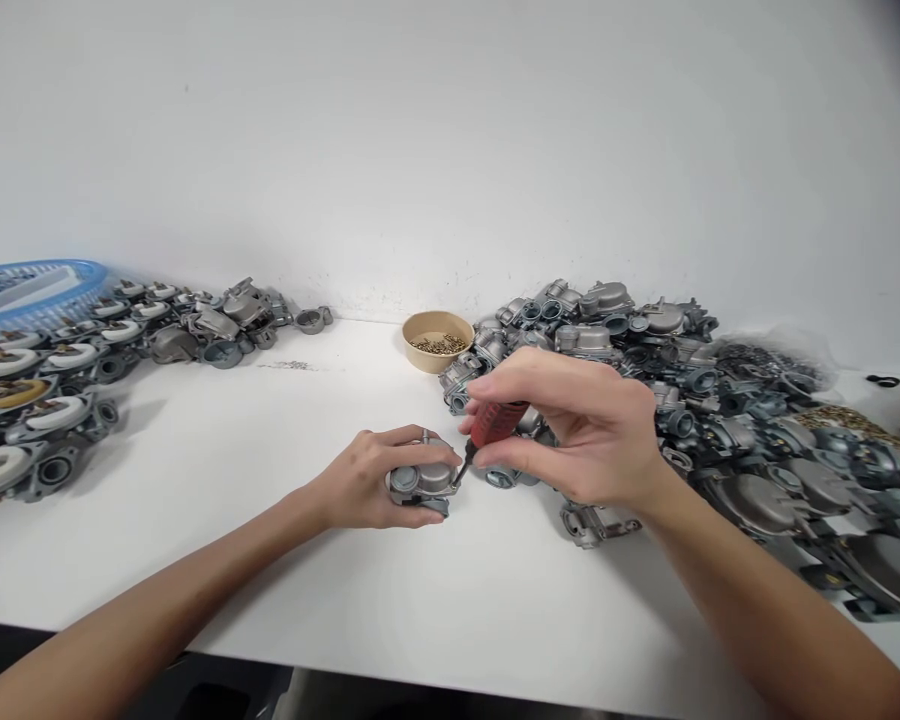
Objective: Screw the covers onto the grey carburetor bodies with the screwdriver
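My left hand (364,480) is wrapped round a grey metal carburetor (427,475) on the white table, its rounded cover facing up. Above and to the right of it, my right hand (570,425) grips a screwdriver (495,422) by its red handle. The dark shaft slants down to the left, and its tip meets the right edge of the carburetor's cover. Whether a screw sits under the tip is too small to tell.
A round tan bowl (439,342) of small brass-coloured screws stands behind the hands. Piled carburetors (607,340) spread over the right side. More metal parts (244,310), rows with white rings (60,410) and a blue basket (82,272) occupy the left.
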`<state>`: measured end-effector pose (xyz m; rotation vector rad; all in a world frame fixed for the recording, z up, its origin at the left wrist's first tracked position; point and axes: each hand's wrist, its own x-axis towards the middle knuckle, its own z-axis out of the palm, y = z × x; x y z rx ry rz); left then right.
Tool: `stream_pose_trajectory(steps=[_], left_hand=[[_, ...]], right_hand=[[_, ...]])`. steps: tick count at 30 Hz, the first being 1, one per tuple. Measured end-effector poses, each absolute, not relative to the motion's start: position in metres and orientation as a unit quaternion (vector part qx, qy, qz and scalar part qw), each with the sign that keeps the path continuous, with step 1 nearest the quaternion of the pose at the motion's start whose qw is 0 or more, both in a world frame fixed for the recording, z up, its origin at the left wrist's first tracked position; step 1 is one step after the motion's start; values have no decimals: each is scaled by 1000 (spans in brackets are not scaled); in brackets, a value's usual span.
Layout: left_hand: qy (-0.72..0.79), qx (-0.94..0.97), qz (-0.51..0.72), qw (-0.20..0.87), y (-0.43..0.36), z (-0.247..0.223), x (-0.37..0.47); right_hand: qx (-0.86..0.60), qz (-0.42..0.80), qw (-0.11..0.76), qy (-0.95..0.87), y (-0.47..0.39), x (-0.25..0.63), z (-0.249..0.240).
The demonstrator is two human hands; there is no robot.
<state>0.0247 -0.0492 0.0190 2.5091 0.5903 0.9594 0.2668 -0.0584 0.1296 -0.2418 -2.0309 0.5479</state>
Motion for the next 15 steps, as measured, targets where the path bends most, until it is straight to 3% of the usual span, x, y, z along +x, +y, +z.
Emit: stream_pose_trajectory(steps=[3,8,13,15], left_hand=[[204,894,350,191,-49,20,25],[199,894,349,198,-48,20,25],[201,894,347,199,-48,20,24],[202,894,347,200,-48,19,24]], right_hand=[[-107,171,516,-832,-57,265,129],[-99,284,461,-835,-57,269,129],[-108,175,514,-832,-53,267,125],[-103,186,502,-839,-54,267,126]])
